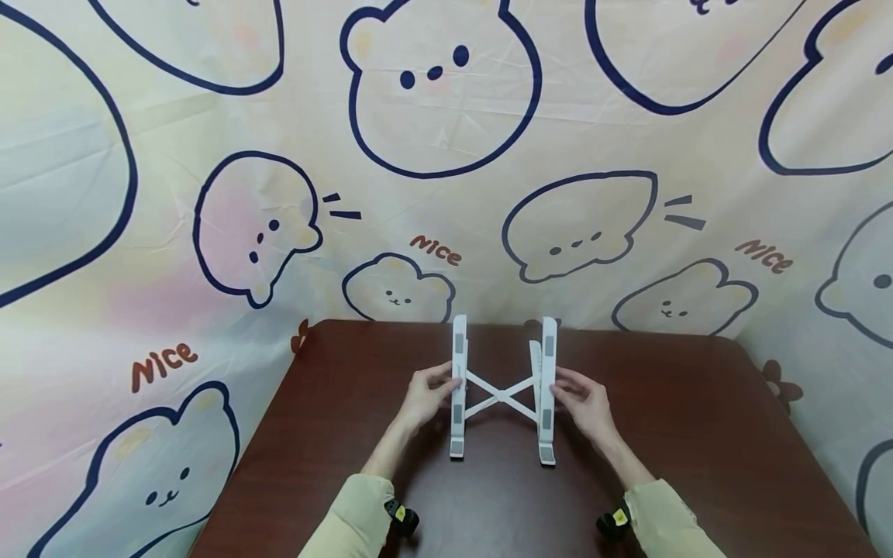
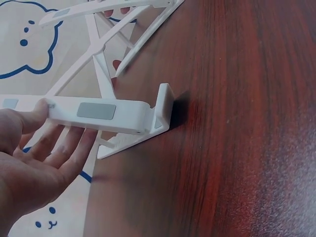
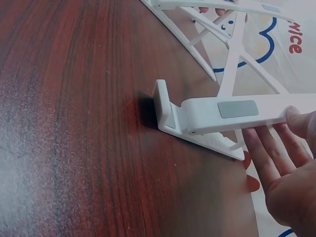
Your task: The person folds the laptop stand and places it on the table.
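Observation:
A white folding laptop stand (image 1: 501,396) stands unfolded on the brown table, its two long side arms joined by an X-shaped brace. Grey pads line the arms, and an upturned lip ends each one at the near side. My left hand (image 1: 426,397) grips the left arm, thumb on top and fingers underneath, as the left wrist view shows. On the opposite side my right hand (image 1: 584,401) holds the right arm in the same way, its thumb against the edge in the right wrist view. Both arms slope up toward the back.
The dark wood-grain table (image 1: 698,434) reaches back to a cloth backdrop (image 1: 446,209) printed with cartoon bears. Black wrist cameras (image 1: 402,518) sit at both pale green sleeves (image 1: 352,515).

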A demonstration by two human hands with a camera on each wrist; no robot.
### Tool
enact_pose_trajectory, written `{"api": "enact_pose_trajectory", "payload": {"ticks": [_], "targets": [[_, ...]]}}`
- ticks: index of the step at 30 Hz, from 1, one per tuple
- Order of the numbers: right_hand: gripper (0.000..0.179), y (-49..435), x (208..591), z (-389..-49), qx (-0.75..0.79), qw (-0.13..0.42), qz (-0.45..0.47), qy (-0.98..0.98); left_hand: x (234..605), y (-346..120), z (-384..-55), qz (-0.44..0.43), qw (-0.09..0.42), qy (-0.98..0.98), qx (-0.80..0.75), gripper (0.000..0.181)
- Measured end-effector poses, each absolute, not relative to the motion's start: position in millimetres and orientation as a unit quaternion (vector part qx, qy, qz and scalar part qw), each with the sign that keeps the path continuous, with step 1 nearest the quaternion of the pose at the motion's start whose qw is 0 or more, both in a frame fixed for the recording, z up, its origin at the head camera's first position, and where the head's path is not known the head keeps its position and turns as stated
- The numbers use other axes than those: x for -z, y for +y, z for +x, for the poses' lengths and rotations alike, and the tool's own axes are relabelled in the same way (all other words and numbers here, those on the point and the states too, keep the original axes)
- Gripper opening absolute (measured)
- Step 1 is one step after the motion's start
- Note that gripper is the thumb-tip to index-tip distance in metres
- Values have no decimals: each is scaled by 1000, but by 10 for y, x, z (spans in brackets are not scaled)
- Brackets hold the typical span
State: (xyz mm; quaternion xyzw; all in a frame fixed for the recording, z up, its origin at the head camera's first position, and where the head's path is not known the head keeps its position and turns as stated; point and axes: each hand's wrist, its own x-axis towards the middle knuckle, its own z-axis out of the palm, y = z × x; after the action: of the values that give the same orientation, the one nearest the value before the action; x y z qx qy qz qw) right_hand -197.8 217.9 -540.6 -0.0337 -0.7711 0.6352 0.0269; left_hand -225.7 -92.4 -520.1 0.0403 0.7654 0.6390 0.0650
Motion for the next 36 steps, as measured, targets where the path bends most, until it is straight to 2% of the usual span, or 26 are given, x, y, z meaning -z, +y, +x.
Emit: {"api": "enact_pose_trajectory", "payload": {"ticks": [29, 36], "targets": [[45, 2141, 5475, -1948, -595, 48, -33, -802, 5255, -860, -2203, 26, 25, 773, -633, 43], [41, 2053, 5477, -1946, -609, 55, -34, -790, 5283, -856, -2203, 39, 35, 763, -644, 37]]}}
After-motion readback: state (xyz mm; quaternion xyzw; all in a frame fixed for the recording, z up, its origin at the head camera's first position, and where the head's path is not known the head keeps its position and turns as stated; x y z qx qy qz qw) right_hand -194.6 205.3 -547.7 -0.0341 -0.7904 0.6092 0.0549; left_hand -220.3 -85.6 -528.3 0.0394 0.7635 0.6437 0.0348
